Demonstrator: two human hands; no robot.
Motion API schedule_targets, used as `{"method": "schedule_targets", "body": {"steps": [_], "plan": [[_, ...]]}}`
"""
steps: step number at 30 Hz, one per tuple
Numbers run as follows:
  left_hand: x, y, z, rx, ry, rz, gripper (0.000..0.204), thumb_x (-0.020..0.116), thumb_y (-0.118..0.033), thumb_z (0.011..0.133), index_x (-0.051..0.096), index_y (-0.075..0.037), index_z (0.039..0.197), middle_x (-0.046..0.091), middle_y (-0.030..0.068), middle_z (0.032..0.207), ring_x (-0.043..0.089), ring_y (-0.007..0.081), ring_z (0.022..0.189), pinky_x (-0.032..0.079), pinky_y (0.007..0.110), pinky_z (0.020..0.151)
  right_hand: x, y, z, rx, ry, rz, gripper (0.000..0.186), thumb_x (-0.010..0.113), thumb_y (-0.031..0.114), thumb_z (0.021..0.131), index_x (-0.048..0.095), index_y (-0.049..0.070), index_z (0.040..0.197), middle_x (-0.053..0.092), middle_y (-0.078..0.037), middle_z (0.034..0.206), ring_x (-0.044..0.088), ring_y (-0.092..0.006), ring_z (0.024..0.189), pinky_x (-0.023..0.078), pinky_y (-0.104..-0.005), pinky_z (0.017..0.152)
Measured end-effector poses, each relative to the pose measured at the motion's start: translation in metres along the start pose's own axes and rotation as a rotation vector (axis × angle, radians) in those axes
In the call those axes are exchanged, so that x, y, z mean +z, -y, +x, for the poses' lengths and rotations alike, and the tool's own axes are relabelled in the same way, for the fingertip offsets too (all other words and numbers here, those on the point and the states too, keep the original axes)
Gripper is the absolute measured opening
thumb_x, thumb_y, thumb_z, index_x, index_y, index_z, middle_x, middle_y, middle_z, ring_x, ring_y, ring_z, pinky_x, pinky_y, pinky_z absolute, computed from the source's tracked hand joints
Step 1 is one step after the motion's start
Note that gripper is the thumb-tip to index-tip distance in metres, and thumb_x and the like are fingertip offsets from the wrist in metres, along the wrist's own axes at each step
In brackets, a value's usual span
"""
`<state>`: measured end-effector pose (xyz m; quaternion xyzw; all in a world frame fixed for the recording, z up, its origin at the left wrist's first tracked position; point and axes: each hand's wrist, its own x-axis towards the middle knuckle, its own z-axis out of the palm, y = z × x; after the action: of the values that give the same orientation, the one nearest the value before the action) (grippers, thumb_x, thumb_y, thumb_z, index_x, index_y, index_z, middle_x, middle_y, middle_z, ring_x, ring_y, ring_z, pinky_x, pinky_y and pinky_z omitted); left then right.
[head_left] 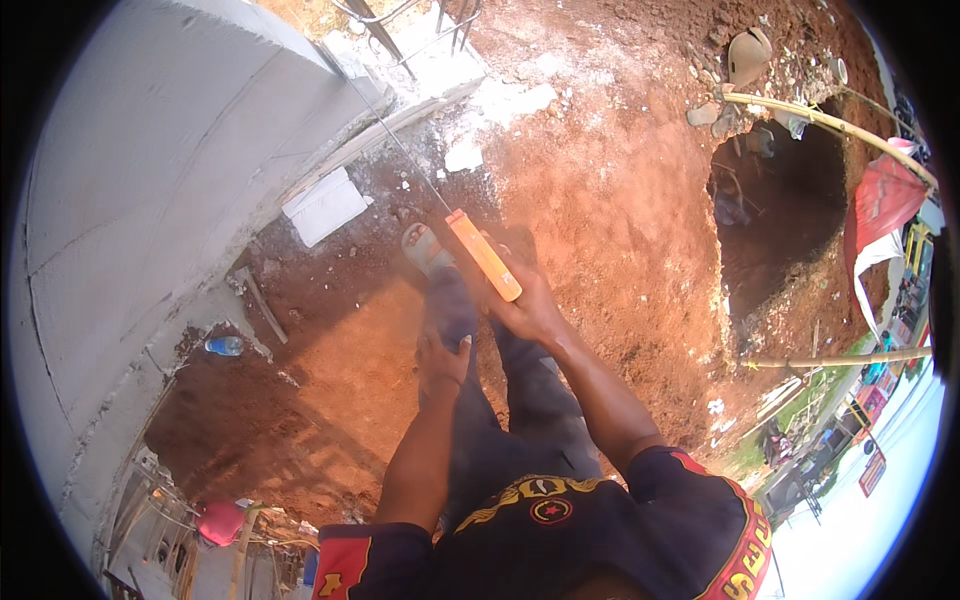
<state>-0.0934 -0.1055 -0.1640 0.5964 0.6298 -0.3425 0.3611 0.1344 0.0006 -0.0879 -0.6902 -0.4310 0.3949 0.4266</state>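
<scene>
My right hand is closed around the orange handle of a long thin tool. From the handle a narrow metal blade or rod slants up and left toward the grey wall; which of the two cannot be made out. Its far end lies near the steel bars by the wall's corner. My left hand rests on my dark trouser leg, thumb apart from the fingers, with nothing held. A sandalled foot stands on red soil to the left of the handle.
A smooth grey wall fills the left side. Beside its base lie a white block and a plastic bottle. At right a deep pit opens in the soil, with a bamboo pole and red cloth near it.
</scene>
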Motion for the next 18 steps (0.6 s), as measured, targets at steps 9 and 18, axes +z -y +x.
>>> {"method": "schedule_targets", "body": {"steps": [9,18], "plan": [[-0.01,-0.005,0.003,0.015,-0.005,-0.022,0.091,0.058,-0.064,0.083,0.03,-0.008,0.149,0.04,0.0177,0.147,0.043,0.0396,0.131,0.041,0.059,0.101,0.003,0.01,0.021,0.135,0.08,0.063,0.064,0.063,0.013,0.085,0.044,0.015,0.146,0.069,-0.018,0.091,0.067,-0.0295,0.069,0.052,-0.0365,0.066],[-0.009,-0.004,0.008,-0.005,0.013,0.078,0.091,0.058,-0.065,0.083,0.03,-0.009,0.15,0.04,0.0172,0.148,0.044,0.0406,0.13,0.042,0.056,0.102,0.015,0.013,0.041,0.146,0.04,0.036,0.067,0.065,0.008,0.077,0.046,0.008,0.142,0.066,-0.028,0.084,0.065,-0.0451,0.078,0.052,-0.0485,0.071]]}}
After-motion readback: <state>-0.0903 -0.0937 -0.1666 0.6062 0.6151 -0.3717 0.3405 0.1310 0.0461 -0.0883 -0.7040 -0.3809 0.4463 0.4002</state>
